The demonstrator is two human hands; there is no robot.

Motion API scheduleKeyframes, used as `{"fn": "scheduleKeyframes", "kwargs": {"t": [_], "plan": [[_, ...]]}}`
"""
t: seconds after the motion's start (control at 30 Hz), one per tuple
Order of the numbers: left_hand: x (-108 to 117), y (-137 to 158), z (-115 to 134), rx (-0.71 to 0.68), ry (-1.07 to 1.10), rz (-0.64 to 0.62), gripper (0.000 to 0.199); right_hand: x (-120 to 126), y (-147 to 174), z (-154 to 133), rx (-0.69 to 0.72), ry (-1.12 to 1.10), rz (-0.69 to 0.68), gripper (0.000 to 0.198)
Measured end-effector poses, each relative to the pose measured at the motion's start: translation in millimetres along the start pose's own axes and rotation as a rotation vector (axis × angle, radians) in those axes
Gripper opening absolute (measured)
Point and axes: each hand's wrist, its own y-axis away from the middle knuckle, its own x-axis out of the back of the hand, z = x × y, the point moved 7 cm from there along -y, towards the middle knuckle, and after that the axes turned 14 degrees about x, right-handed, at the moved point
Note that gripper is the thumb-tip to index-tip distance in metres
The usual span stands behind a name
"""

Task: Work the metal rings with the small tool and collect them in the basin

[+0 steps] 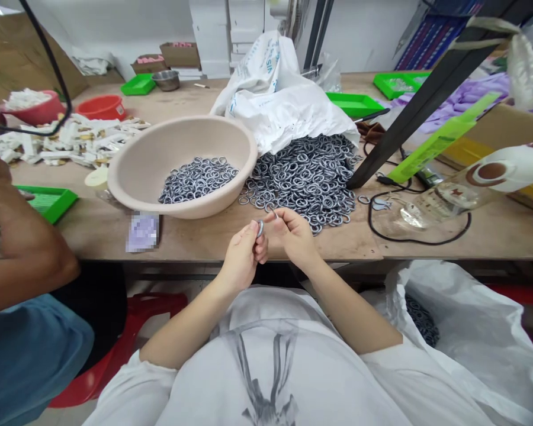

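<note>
My left hand [244,251] pinches a small grey ring [260,229] between thumb and fingers, just over the table's front edge. Close beside it, my right hand [296,235] is closed on another grey ring [273,212], which shows partly at the fingertips. Right behind the hands, a heap of grey rings [308,177] spills from the mouth of a white sack [288,109]. To the left stands a wide beige basin [133,160], with many more rings [198,180] lying in its bottom.
A co-worker's arm [22,248] reaches in from the left near a green tray [55,201]. White pieces [71,139] lie piled behind it. At right are a slanted dark post [408,89], a clear bottle [444,198] and a black cable [420,241]. An open white sack [475,319] stands below.
</note>
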Motion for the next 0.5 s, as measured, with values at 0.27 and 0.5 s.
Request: {"fn": "scheduleKeyframes", "kwargs": {"t": [0.27,0.5], "plan": [[8,8,1,0.004,0.084,0.116,0.052,-16,17,-39,0.339,0.591,-0.281,0.047],[10,10,-2,-0.017,0.037,0.102,0.051,-19,18,-44,0.415,0.675,-0.309,0.047]]}}
